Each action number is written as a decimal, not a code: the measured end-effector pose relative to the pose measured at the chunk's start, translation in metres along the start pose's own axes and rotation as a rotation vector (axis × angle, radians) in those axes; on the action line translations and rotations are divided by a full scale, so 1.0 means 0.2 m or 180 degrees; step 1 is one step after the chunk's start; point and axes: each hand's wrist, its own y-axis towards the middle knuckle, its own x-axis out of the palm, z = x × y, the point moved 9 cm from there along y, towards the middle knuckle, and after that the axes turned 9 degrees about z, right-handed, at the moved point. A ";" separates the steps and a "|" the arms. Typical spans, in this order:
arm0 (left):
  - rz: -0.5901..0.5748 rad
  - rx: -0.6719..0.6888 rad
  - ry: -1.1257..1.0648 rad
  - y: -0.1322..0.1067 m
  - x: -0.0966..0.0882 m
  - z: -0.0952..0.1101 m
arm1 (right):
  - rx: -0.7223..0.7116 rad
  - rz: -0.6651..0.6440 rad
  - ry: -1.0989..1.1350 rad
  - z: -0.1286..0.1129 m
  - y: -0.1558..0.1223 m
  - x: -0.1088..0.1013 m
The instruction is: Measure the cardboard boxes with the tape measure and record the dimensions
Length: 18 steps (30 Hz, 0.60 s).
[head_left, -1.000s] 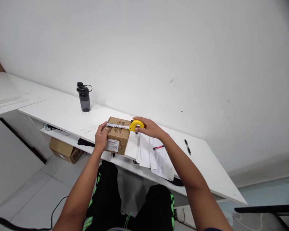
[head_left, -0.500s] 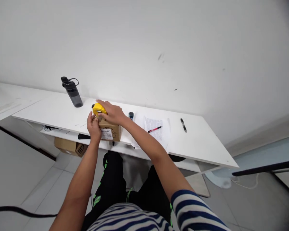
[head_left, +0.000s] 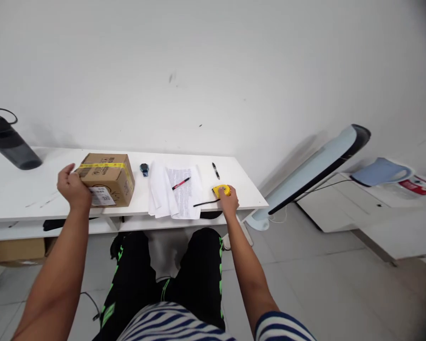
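Note:
A brown cardboard box (head_left: 122,182) with yellow tape and a white label stands on the white desk (head_left: 199,163). My left hand (head_left: 74,187) is closed at the box's left edge, fingers curled against it. Near the desk's right front, my right hand (head_left: 229,201) grips a yellow tape measure (head_left: 222,191), whose black strap (head_left: 206,202) trails to the left. Between the hands lie white papers (head_left: 163,192), with a red and black pen (head_left: 181,183) on top. A black pen (head_left: 216,170) rests just behind the tape measure.
A dark water bottle (head_left: 14,144) stands at the far left. Beside the box lies a blue watch (head_left: 144,168). Another cardboard box (head_left: 16,250) is below the desk at left. Beyond the desk's right end, a pale blue panel with a black edge (head_left: 315,161) leans toward the wall.
My right hand has carried the tape measure from above the box to the desk's right end. The view has turned right. My left hand remains at the box.

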 end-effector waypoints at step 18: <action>-0.2859 0.2910 -0.0757 -1.63 0.15 0.64 | 0.1554 -0.0926 -0.0418 1.13 -1.17 -0.43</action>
